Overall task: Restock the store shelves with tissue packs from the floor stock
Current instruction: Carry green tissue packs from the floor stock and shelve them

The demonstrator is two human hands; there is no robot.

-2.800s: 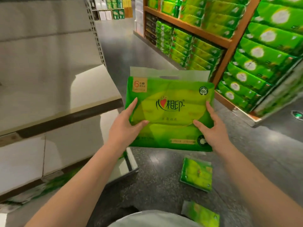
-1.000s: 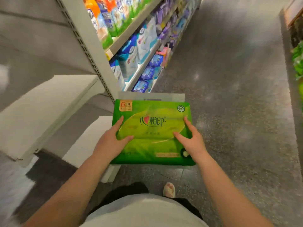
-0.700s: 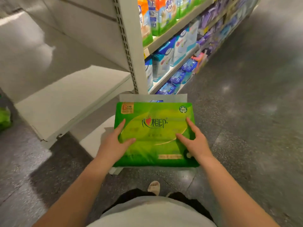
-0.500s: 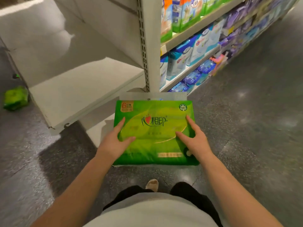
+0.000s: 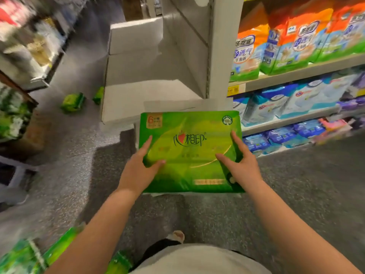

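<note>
Both hands, left hand [image 5: 138, 171] and right hand [image 5: 242, 167], hold the flat green plastic tissue pack [image 5: 189, 151] at centre frame in a firm grip; next, probably, sliding it onto the bare white shelf [image 5: 150, 99] above.

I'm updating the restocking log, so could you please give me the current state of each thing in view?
Tissue pack: off the floor, held flat between both hands.
Left hand: grips the pack's left edge.
Right hand: grips its right edge.
White shelf: bare.
Loose green packs: lying on the floor.
Right-side shelves: stocked.
</note>
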